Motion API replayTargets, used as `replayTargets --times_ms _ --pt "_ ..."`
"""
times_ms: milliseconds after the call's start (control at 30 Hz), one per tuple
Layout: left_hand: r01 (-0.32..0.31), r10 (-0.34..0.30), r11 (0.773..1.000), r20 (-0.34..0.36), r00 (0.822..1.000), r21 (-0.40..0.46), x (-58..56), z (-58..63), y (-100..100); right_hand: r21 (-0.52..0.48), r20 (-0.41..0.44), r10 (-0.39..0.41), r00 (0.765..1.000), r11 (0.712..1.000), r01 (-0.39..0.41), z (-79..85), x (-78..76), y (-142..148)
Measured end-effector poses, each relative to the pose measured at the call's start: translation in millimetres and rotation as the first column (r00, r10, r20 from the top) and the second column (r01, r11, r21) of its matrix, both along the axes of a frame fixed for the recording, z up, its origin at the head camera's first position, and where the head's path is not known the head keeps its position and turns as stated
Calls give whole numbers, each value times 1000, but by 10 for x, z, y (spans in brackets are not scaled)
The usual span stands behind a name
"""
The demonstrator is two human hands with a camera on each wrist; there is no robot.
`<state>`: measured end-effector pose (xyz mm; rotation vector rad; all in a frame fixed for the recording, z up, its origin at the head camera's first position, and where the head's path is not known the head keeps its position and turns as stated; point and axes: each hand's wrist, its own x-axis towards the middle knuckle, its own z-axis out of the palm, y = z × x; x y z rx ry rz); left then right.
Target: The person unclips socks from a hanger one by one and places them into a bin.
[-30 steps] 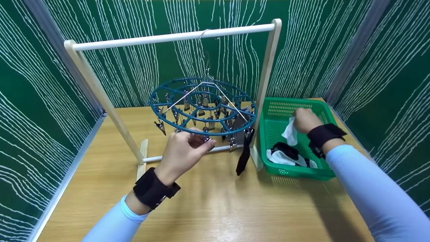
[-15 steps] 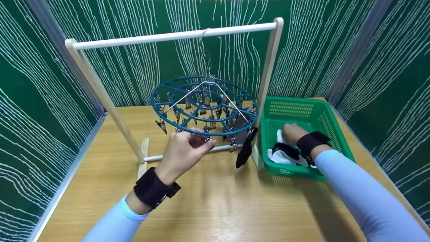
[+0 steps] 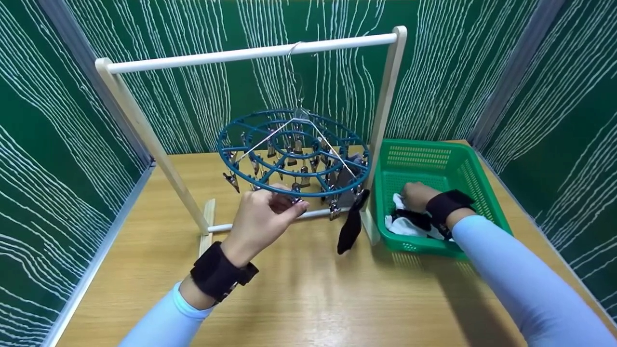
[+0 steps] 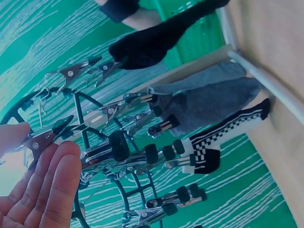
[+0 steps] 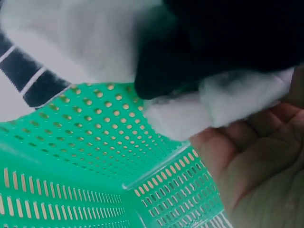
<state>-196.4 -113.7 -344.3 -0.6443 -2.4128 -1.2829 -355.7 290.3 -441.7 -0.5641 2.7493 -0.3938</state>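
Left hand (image 3: 260, 217): pinching a metal clip (image 4: 37, 145) under the near rim of the round clip hanger (image 3: 318, 194).
Right hand (image 3: 418, 196): resting inside the green basket (image 3: 419, 246), grasping a white sock (image 5: 237, 97) against black and white cloth.
Hanger: hanging by its hook from the drying rack (image 3: 217, 57).
Black sock (image 3: 350, 229): dangling at the hanger's right side.
Grey socks (image 4: 209, 95) and checkered sock (image 4: 223, 137): hanging beyond it, near each other.
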Motion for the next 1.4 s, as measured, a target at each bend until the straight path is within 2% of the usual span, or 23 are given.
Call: replayTargets --times_ms 133,367,533,633,733,833,967,1067,1167,1233,1333,1400 --pt "-5 5 1000 2 1000 -2 -3 -9 -3 -114 -31 -22 999 993 18 113 45 48" --pt "-18 18 1000 24 1000 -5 13 -8 -11 -214 -112 -61 992 976 36 483 225 21" --pt "-22 22 1000 32 999 -12 20 2 -4 -300 -185 -95 978 953 36 721 372 -60" --pt "-21 21 1000 23 999 -14 21 3 -3 -366 -266 -99 959 931 -5 841 483 -131" --pt "-17 17 1000 19 1000 -18 19 -5 -4 -412 -392 -94 915 908 -83 932 600 -230" --pt "-9 10 1000 16 1000 -15 17 -19 -6 -427 -524 -76 848 886 -184 995 697 -355" --pt "6 -6 1000 6 1000 -2 29 -25 -16 -365 -671 -6 742 874 -322 1030 762 -525" --pt "13 -13 1000 -4 1000 -6 43 -18 -23 -289 -729 55 682 879 -380 1029 776 -638" --pt "7 -8 999 -26 1000 -34 56 -14 -22 -244 -752 88 654 884 -399 1016 778 -712" --pt "1 -3 998 -43 999 -58 68 -11 -18 -236 -759 92 645 884 -403 1008 778 -743" --pt "-18 8 995 -95 995 -99 93 -20 -15 -232 -769 94 632 880 -414 1006 774 -768" --pt "-42 20 990 -160 987 -135 116 -28 -20 -232 -776 94 624 877 -421 1013 774 -777"
